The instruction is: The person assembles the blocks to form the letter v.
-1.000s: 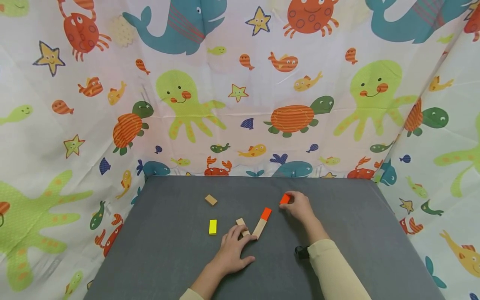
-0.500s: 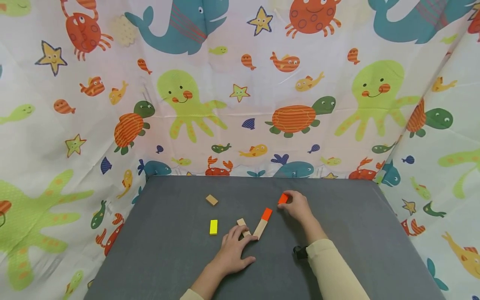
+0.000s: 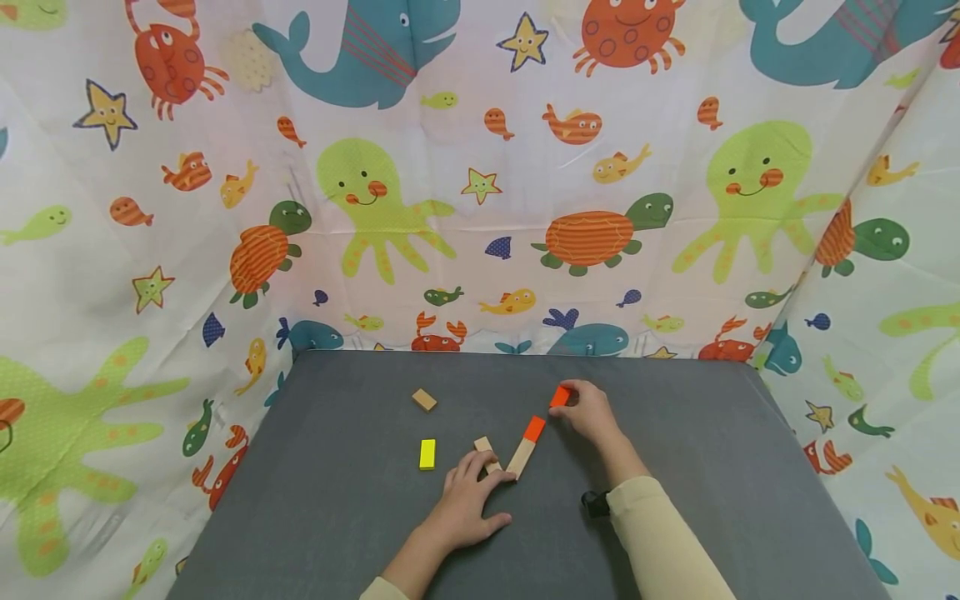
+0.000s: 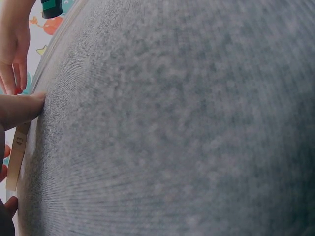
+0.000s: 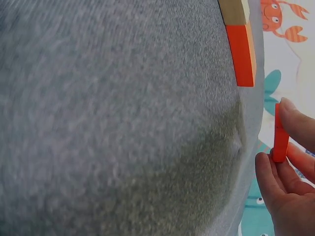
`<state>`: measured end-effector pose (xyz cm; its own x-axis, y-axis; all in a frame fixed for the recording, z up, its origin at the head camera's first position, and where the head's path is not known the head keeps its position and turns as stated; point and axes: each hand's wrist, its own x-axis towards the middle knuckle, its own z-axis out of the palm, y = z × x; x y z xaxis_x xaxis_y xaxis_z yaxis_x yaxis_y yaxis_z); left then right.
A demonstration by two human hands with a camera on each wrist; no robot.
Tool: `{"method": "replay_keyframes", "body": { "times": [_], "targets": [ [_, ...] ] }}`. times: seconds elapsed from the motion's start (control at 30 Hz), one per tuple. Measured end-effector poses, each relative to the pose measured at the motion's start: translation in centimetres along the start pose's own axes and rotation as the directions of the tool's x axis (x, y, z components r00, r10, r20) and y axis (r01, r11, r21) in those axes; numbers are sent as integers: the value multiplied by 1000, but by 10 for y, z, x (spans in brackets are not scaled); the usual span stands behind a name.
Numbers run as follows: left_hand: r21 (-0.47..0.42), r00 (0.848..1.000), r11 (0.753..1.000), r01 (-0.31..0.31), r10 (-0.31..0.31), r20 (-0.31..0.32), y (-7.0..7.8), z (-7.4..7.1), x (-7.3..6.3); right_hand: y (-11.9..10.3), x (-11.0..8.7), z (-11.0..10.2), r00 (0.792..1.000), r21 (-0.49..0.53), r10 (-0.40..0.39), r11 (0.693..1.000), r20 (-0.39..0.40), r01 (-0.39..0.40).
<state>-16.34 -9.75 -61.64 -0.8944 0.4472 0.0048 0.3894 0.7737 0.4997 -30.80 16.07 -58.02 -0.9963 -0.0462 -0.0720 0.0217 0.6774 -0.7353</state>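
An orange block [image 3: 559,397] is pinched between the thumb and fingers of my right hand [image 3: 593,414]. The right wrist view has this held orange block [image 5: 280,133] apart from a second orange block [image 5: 242,55] on the table. That second orange block [image 3: 535,428] lies end to end with a plain wooden block [image 3: 521,457], forming a slanting line. Another plain wooden block [image 3: 482,446] slants the other way, partly hidden under my left hand [image 3: 462,502]. The left fingers rest on the wooden blocks near their lower ends, with the thumb spread aside.
A yellow block [image 3: 427,455] lies left of the left hand. Farther back is a loose plain wooden block [image 3: 424,400]. The grey table [image 3: 315,500] ends at a curtain [image 3: 465,225] printed with sea animals.
My right hand has moved slightly left with the orange block, closer to the row holding the other orange block. The left hand stays in place.
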Motion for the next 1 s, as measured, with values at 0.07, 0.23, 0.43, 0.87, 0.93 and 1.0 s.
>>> {"method": "replay_keyframes", "body": {
  "times": [0.07, 0.23, 0.43, 0.87, 0.93, 1.0],
  "targets": [
    [4, 1000, 1000, -3, 3, -2, 0, 0, 0, 0, 0, 2, 1000, 2, -5, 1000, 3, 5],
    [-2, 1000, 1000, -7, 7, -1, -2, 1, 0, -1, 2, 6, 1000, 12, -12, 1000, 11, 12],
    [-2, 1000, 1000, -5, 5, -4, -3, 2, 0, -7, 1, 8, 1000, 16, -7, 1000, 13, 6],
    [3, 1000, 1000, -9, 9, -11, -3, 3, 0, -7, 4, 17, 1000, -8, 1, 1000, 8, -1],
    [2, 1000, 1000, -11, 11, -10, -3, 3, 0, -7, 5, 18, 1000, -9, 6, 1000, 11, -6],
    [4, 1000, 1000, -12, 12, -11, -4, 2, 0, -7, 5, 20, 1000, -3, 10, 1000, 17, -9]
  ]
}}
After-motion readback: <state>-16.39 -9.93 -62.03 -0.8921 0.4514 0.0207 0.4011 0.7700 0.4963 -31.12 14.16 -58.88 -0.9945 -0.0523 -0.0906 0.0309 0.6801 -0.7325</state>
